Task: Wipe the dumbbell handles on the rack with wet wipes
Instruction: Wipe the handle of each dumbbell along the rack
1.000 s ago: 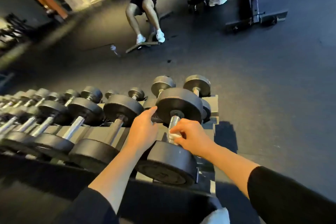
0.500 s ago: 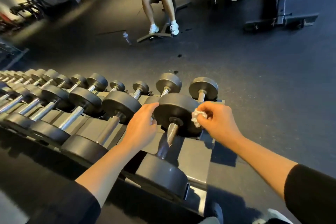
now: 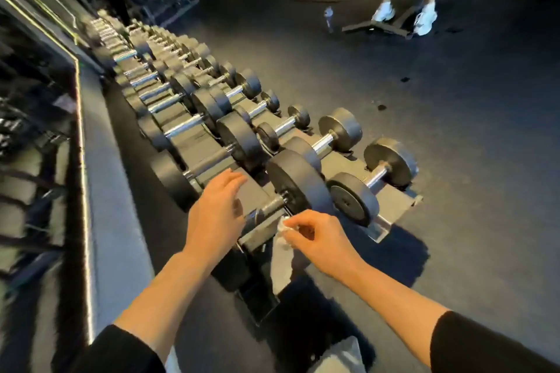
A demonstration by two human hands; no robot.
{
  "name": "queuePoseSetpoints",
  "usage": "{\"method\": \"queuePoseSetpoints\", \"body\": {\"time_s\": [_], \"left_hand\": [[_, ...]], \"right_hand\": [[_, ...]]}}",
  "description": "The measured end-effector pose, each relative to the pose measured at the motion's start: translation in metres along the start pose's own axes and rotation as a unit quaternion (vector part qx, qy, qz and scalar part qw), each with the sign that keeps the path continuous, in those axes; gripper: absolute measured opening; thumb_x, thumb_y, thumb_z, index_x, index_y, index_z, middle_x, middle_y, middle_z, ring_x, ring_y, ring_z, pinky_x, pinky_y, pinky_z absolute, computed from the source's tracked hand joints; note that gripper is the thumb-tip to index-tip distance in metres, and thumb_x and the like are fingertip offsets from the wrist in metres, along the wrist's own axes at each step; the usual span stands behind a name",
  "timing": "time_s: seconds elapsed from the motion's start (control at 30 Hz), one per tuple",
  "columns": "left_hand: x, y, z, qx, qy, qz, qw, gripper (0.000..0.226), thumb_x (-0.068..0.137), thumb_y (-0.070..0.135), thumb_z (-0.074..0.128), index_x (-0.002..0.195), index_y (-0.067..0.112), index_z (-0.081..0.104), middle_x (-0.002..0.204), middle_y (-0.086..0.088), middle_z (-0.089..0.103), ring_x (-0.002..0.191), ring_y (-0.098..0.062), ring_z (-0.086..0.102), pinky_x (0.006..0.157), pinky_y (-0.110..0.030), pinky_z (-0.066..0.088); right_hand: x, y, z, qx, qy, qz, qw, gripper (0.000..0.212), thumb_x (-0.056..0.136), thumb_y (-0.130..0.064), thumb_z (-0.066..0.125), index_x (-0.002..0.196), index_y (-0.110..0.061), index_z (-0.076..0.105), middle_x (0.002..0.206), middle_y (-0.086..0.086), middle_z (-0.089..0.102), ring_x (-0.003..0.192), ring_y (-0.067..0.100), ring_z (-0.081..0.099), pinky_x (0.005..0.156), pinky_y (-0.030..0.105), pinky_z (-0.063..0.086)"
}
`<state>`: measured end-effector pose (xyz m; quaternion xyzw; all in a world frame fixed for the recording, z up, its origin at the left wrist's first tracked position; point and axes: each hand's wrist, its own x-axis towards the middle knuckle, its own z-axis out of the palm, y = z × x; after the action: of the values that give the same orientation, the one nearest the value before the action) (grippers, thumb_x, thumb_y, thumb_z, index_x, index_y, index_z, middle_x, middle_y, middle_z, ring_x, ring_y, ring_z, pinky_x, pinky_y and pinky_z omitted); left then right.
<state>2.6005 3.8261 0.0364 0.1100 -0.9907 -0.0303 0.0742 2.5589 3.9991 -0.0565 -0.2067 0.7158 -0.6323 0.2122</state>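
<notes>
A long rack [image 3: 391,201] of black dumbbells with chrome handles runs from the near centre away to the upper left. The nearest large dumbbell [image 3: 298,180] lies at the rack's end, its handle [image 3: 266,210] partly behind my left hand. My left hand [image 3: 216,212] hovers over that handle with its fingers loose and holds nothing. My right hand [image 3: 318,239] pinches a small crumpled white wet wipe [image 3: 285,228] just right of the handle's near end. A smaller dumbbell [image 3: 374,180] lies on the lower tier to the right.
A person's legs in white shoes [image 3: 424,20] stand at a bench base at the upper right, with a water bottle [image 3: 328,17] on the floor beside them. Dark gym floor spreads right of the rack. A mirrored wall [image 3: 36,130] runs along the left.
The view has swung left along the rack. My right hand with the wipe has dropped from the far weight head to the handle's near end. My left hand has lifted off the weight head.
</notes>
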Motion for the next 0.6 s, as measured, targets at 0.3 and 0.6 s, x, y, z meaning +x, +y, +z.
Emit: {"method": "queuePoseSetpoints", "body": {"time_s": [0.3, 0.6], "left_hand": [[-0.057, -0.032, 0.005, 0.013, 0.071, -0.061, 0.996, 0.03, 0.091, 0.023, 0.059, 0.119, 0.017, 0.066, 0.123, 0.0, 0.063, 0.114, -0.017, 0.057, 0.092, -0.025, 0.041], [-0.057, -0.037, 0.023, 0.023, 0.114, -0.05, 0.992, 0.041, 0.094, 0.035, 0.035, 0.116, 0.019, 0.067, 0.123, 0.001, 0.063, 0.119, -0.018, 0.054, 0.09, -0.025, 0.042]], "right_hand": [[0.028, -0.002, 0.074, 0.069, 0.12, 0.062, 0.988, 0.012, 0.087, -0.018, 0.067, 0.098, -0.014, 0.07, 0.087, -0.007, 0.063, 0.083, 0.005, 0.06, 0.077, 0.019, 0.051], [0.035, -0.001, 0.101, 0.033, 0.215, 0.05, 0.975, 0.015, 0.084, -0.005, 0.064, 0.084, -0.02, 0.061, 0.075, -0.006, 0.061, 0.074, 0.011, 0.06, 0.077, 0.032, 0.053]]}}
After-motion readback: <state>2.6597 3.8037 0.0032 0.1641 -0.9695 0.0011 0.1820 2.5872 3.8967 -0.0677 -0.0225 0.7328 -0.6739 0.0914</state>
